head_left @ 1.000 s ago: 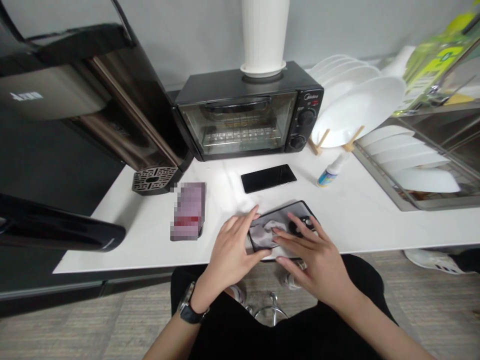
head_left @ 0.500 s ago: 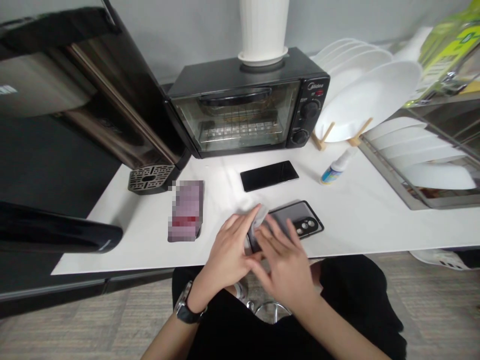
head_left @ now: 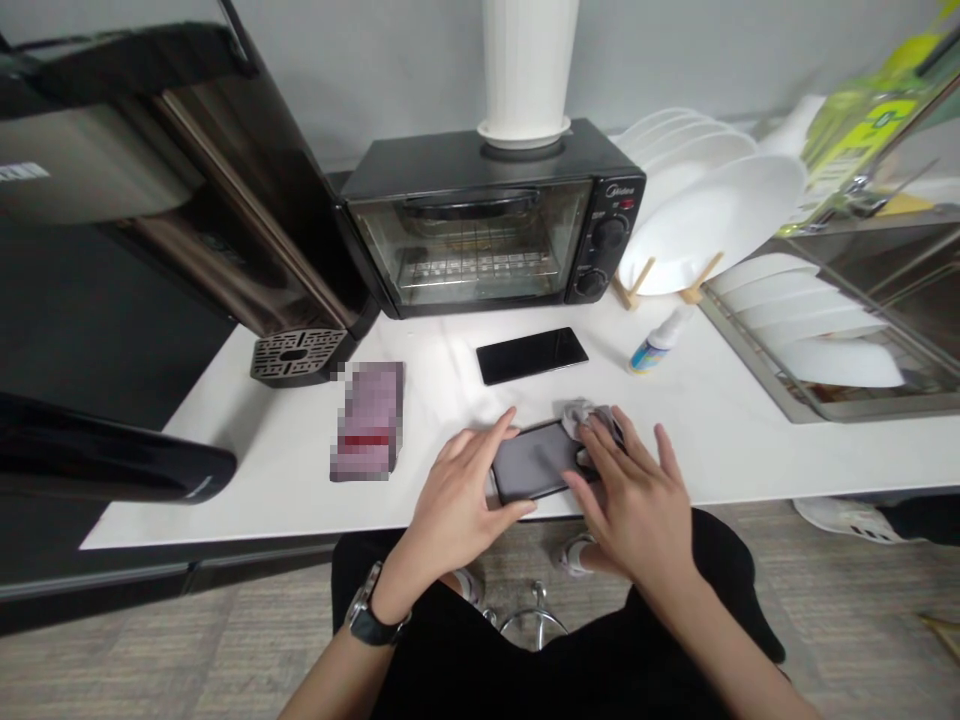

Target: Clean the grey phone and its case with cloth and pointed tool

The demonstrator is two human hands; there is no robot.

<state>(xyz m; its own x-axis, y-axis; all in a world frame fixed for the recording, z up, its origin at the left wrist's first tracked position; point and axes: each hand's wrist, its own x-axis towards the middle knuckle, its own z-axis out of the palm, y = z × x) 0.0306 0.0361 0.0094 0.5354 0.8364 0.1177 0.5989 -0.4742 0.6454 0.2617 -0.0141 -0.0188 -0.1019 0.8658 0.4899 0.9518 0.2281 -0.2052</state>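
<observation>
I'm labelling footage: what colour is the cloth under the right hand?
The cloth is grey, clearest in head view.

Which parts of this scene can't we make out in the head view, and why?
All in the head view:
Phone case: right end mostly hidden by the right hand and cloth.
White pot: top cut off by the upper edge.
Purple item: details masked by pixelation.
Spray bottle: label text too small and blurred to read.

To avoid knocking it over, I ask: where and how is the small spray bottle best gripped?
Probably grip the spray bottle around its labelled body from the near side: it stands upright, the body looks wider than the white top, and plates stand behind.
</observation>
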